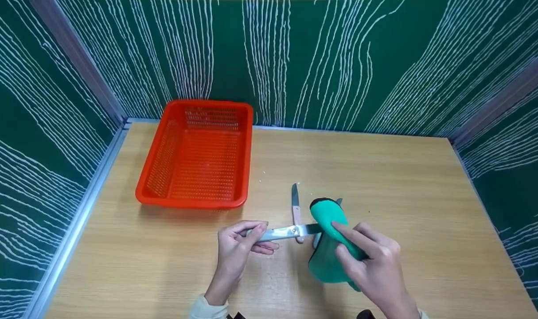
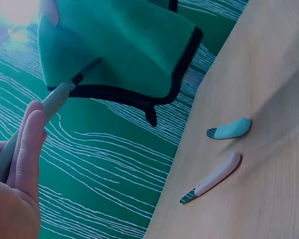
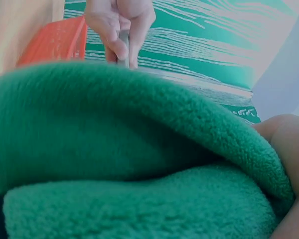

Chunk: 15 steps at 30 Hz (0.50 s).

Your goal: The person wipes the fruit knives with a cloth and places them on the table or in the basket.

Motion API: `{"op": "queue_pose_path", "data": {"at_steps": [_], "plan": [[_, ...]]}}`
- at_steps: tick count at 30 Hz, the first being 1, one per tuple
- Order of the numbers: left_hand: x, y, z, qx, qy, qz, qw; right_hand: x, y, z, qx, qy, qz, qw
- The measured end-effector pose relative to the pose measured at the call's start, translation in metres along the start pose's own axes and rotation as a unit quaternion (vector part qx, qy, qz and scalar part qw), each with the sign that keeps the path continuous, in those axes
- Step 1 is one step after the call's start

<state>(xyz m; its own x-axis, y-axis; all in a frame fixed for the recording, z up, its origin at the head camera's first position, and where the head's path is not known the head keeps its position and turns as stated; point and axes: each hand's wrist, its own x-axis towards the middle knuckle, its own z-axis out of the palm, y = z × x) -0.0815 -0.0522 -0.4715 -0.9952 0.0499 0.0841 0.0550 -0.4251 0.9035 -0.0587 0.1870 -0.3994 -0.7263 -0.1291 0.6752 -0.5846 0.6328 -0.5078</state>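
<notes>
My left hand holds a knife by its pale handle, thumb on top, with the blade pointing right. In my right hand is a fuzzy green cloth with black edging, pinched between thumb and fingers. The cloth is folded over the blade's end and hides the tip. A pink-handled knife lies on the table just beyond the held one. Beside it in the left wrist view is a teal-handled knife, mostly hidden behind the cloth in the head view. Cloth fills much of the right wrist view.
A red plastic basket with perforated sides stands at the back left of the wooden table. Green walls with white wavy lines enclose the table at the back and both sides. Small white specks lie near the pink-handled knife.
</notes>
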Motion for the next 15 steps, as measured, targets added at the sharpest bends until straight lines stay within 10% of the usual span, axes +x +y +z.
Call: {"op": "queue_pose_path", "data": {"at_steps": [15], "plan": [[0.0,0.0,0.001,-0.016,-0.01,-0.003,0.9998,-0.005,-0.007,0.027,-0.041,-0.074,-0.025,0.9961]]}}
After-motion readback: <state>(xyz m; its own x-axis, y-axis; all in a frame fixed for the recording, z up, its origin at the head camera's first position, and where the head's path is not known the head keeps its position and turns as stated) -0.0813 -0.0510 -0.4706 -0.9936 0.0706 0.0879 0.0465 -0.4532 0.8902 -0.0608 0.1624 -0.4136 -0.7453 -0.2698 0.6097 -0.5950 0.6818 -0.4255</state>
